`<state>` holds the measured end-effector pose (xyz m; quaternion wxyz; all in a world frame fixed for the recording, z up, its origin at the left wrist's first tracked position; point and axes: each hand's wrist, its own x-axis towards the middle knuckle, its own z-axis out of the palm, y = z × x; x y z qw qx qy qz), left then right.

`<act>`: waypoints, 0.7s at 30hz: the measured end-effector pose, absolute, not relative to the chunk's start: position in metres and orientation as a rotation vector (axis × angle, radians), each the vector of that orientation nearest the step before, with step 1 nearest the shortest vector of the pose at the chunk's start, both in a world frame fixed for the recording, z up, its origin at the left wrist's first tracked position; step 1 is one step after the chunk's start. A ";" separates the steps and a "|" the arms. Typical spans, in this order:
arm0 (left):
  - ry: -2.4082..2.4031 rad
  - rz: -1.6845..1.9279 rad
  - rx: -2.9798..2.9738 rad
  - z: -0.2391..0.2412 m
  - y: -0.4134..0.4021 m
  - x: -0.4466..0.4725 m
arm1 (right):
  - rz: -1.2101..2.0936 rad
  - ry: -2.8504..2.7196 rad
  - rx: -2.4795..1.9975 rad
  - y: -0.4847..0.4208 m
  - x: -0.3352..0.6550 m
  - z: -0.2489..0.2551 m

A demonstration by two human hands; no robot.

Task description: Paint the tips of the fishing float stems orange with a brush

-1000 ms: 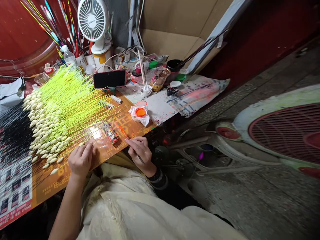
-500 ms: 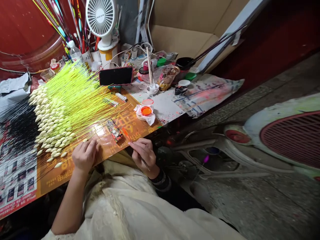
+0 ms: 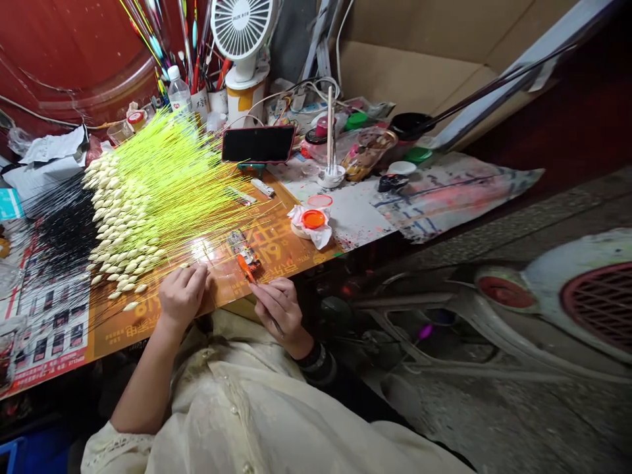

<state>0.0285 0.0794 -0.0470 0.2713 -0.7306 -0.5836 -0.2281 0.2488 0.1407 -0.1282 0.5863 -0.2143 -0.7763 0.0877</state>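
My right hand pinches a slim paintbrush with a bright orange tip, its handle end showing below my fingers. The brush tip rests over or against a small paint-smeared block on the table; contact is hard to judge. At the table's front edge, my left hand is closed with the fingers together. A small pale shape shows at its knuckles; what the fingers hold is hidden. Left of it lies a large heap of fishing floats with cream spindle bodies, yellow stems and black stems.
An orange paint pot sits on crumpled tissue to the right. Behind stand a phone, a white fan, a water bottle and a cup with brushes. A paint-stained cloth hangs over the table's right edge.
The view has swung left, so the table sits further right in the frame. My right hand has brought the orange brush tip left, onto or over the paint-smeared block.
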 end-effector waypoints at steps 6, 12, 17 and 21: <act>-1.614 -0.641 -1.979 -0.048 0.079 0.028 | 0.183 -1.825 -0.538 0.140 0.247 -0.132; -1.653 -0.646 -1.989 -0.049 0.078 0.028 | 0.221 -1.859 -0.548 0.139 0.248 -0.136; -1.652 -0.653 -1.991 -0.050 0.078 0.028 | 0.246 -1.872 -0.531 0.139 0.250 -0.134; -1.651 -0.641 -1.985 -0.051 0.078 0.027 | 0.233 -1.842 -0.543 0.139 0.248 -0.134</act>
